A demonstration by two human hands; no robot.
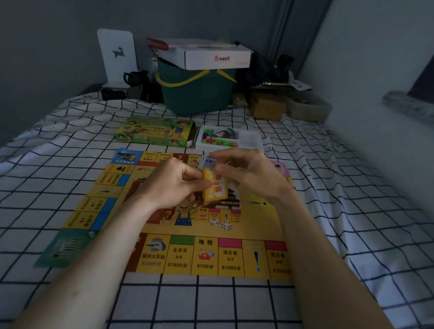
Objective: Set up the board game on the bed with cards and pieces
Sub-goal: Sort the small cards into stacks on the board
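Board laid out, cards still being sorted

One game board (pixel 181 253) lies flat mid-bed; left hand (pixel 174 184) grips one yellow card deck (pixel 214 187) over its centre, right hand (pixel 245 173) pinches cards off the top. Two dice (pixel 220 223) out; one piece tray (pixel 227 139) and one game box (pixel 155 131) wait toward the far edge.

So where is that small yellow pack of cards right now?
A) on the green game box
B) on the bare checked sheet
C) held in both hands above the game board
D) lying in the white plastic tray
C: the small yellow pack of cards is pinched between the left hand and the right hand, above the yellow game board.
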